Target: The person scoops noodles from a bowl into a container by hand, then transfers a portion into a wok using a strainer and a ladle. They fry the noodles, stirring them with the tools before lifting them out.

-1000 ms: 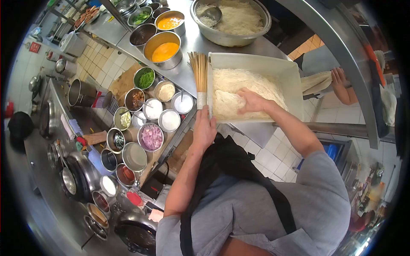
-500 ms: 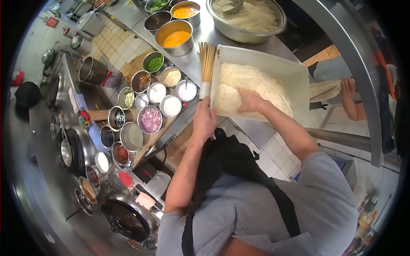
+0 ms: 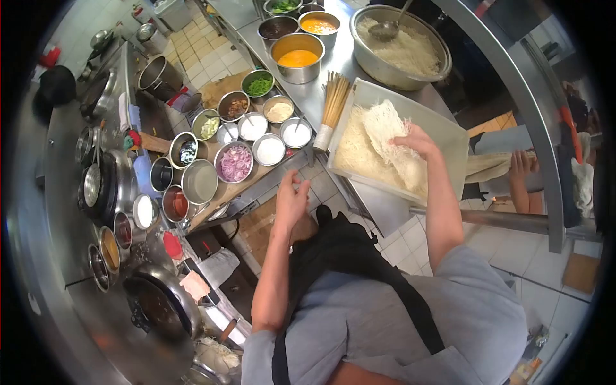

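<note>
My right hand (image 3: pixel 416 140) grips a pale clump of thin noodles (image 3: pixel 387 128) and holds it up over the white plastic bin (image 3: pixel 461 168). More of the same noodles (image 3: pixel 359 147) lie loose in the bin below. My left hand (image 3: pixel 293 197) is in the air short of the counter edge, holding nothing, its fingers loosely bent and apart. Beyond it, a bundle of thin bamboo sticks with a wrapped handle (image 3: pixel 333 106) lies against the bin's left side, touched by neither hand.
A large metal basin (image 3: pixel 443 78) holds noodles and a ladle (image 3: pixel 384 31). Metal pots with orange liquid (image 3: pixel 298 59) stand behind. Several bowls, including chopped red onion (image 3: pixel 235 163) and green herbs (image 3: pixel 259 85), crowd the left counter. Another person's hand (image 3: pixel 521 165) shows at right.
My right hand has lifted a clump of noodles from the bin. My left hand has come away from the bamboo bundle's handle, toward my body. The view has shifted.
</note>
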A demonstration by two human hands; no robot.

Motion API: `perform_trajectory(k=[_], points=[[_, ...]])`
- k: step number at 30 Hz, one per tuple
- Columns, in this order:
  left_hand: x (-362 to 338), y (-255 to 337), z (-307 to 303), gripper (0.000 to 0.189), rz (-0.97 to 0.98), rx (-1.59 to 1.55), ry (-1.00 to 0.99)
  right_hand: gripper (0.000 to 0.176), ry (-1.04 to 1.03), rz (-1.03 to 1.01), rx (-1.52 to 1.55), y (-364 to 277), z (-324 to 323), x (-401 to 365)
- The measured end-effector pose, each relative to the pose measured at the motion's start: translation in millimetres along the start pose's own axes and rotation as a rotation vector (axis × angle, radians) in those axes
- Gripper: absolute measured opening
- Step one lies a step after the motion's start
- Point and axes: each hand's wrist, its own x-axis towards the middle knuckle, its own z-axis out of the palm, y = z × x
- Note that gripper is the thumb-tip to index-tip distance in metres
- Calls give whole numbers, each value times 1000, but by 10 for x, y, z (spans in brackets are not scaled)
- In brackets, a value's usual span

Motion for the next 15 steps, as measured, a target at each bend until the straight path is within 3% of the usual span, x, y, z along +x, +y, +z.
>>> perform_trajectory(k=[4, 7, 10, 15], points=[[-431, -473, -249, 50, -109, -56, -60, 52, 31, 77, 170, 248, -17, 140], [-841, -784, -430, 49, -211, -154, -50, 50, 2, 139, 278, 222, -13, 12], [-1240, -1102, -581, 49, -272, -287, 58, 51, 157, 176, 330, 116, -115, -140], [-1797, -1411, -864, 47, -366, -344, 129, 50, 76, 116, 541, 303, -480, -128]])
